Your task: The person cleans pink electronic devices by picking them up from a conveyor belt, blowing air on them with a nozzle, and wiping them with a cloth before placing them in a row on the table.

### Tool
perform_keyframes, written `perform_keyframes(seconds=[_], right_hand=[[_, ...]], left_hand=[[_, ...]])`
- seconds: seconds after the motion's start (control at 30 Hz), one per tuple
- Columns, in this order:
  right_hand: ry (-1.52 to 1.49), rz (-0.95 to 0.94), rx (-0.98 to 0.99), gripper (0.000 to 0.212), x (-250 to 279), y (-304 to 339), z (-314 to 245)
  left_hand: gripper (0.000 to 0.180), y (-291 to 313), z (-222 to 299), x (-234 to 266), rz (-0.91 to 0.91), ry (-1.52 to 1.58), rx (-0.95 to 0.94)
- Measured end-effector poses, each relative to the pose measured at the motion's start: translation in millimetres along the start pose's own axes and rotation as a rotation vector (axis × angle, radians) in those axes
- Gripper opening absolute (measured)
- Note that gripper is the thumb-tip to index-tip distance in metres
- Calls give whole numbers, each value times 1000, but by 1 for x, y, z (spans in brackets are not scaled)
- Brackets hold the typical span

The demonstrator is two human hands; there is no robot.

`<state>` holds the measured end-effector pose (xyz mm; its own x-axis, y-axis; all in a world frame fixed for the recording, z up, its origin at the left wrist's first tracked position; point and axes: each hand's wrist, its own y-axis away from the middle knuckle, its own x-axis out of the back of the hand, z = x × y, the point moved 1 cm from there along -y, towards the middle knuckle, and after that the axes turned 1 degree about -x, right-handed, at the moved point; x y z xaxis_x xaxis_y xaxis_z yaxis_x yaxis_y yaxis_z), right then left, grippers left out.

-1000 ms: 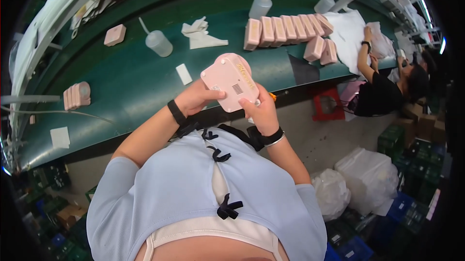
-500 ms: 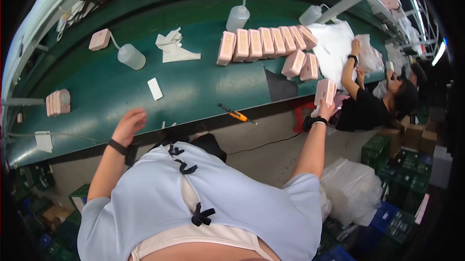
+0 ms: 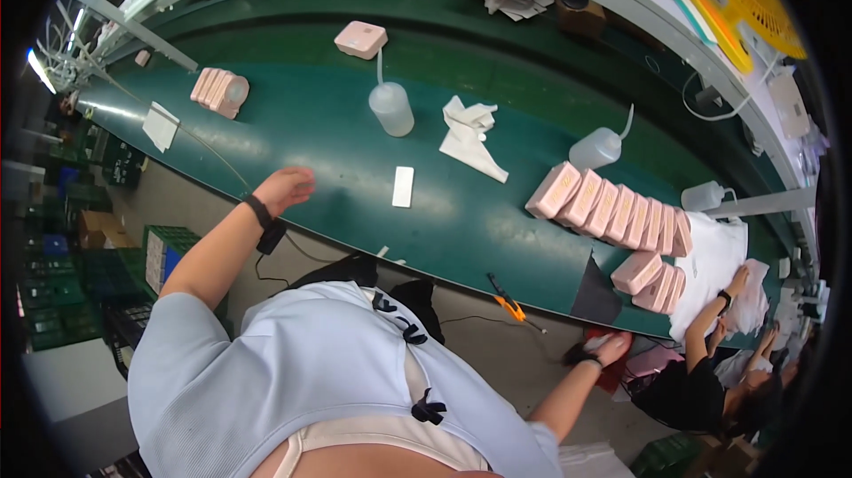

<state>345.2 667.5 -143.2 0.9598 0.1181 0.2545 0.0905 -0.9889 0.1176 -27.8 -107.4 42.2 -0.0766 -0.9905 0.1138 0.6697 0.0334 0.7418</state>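
My left hand (image 3: 286, 189) hovers over the near edge of the green bench (image 3: 355, 212), its fingers stretched out and holding nothing. Lower right, past the bench edge, my right hand (image 3: 612, 350) is closed round what looks like a crumpled white cloth (image 3: 598, 341), only partly visible. Beyond it on the bench stand three pink boxes (image 3: 635, 273) side by side, touching or nearly so. Behind them runs a slanting row of several more pink boxes (image 3: 612, 210). An orange utility knife (image 3: 508, 302) lies across the bench edge between my hands.
A white flat rectangle (image 3: 403, 187), a white rag (image 3: 470, 136) and squeeze bottles (image 3: 391, 110) are on the bench. More pink boxes (image 3: 219, 92) stand at left. At right, a co-worker (image 3: 697, 389) reaches over white fabric (image 3: 714, 260). A dark mat (image 3: 596, 292) lies near the edge.
The pink box has left my right hand; the front group now counts three instead of two. My right hand has lowered away from the bench. The view has swung, shifting the bench rightward.
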Motion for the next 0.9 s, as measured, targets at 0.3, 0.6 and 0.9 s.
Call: perform_keyframes(seconds=[0.3,0.6,0.9], right_hand=[[-107,-591,-440,53,-75,310,25],[-184,-248,-397,31,-110,334,7],[56,-263,43,38,-141,394,-173]], left_hand=[[50,-213,131,-44,-26,496,-142],[53,-358,202,-119,155,751,-114],[35,-254,198,-60,-258,532,-159]])
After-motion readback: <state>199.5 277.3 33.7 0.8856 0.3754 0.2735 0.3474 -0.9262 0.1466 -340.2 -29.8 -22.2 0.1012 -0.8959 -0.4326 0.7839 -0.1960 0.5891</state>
